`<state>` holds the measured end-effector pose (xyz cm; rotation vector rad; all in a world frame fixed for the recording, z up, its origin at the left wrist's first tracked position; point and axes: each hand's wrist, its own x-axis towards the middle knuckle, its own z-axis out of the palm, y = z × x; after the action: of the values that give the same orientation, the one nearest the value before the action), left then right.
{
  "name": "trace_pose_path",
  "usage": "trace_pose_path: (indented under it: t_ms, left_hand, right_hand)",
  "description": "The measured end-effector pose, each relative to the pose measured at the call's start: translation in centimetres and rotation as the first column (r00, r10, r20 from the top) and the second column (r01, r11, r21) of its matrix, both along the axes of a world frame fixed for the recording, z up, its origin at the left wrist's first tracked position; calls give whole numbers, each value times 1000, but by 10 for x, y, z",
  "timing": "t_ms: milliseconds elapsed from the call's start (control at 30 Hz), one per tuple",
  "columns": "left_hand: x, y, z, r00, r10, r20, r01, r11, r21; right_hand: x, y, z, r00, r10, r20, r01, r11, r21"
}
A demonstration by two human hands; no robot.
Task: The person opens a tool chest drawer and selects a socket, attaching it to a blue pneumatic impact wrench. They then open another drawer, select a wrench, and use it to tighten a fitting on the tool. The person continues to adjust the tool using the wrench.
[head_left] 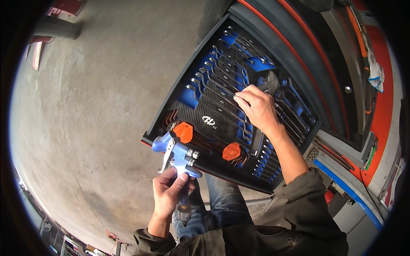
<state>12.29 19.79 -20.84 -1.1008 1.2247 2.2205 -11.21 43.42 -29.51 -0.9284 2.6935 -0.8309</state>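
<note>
My left hand (169,190) is closed around the handle of a blue spray gun (181,158) with a silver trigger and side knobs. The gun is held in front of the near left corner of an open tool drawer (168,104). Over the drawer, my right hand (259,109) is closed, thumb and forefinger pinching at the shaft of a ring wrench (220,87). That wrench lies in a row of similar offset wrenches in a black and blue tray; its far end is hidden under my hand. An adjustable wrench (270,82) lies just beyond my knuckles.
Two orange hex key holders (184,132) (232,151) sit in the drawer's near part, with small wrenches (268,162) to their right. A dark tool cabinet (294,55) with red-trimmed drawers rises behind. A blue-edged bench (348,192) stands at right. Concrete floor (106,85) spreads left.
</note>
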Motion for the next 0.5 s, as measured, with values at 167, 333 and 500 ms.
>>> trace_pose_path:
  t_ms: [167, 333, 500]
  left_hand:
    - [-2, 0, 3, 1000, -7, -5, 7, 1000, 5]
    - [1, 2, 2, 1000, -5, -8, 5, 999, -53]
    - [6, -1, -1, 1000, -1, -13, 1, 999, -32]
  right_hand:
    - [4, -4, -2, 988, 35, -153, -27, 998, 53]
    - [12, -1, -3, 990, -11, -141, 15, 999, 30]
    - [25, 1, 4, 968, -11, -250, 16, 1000, 19]
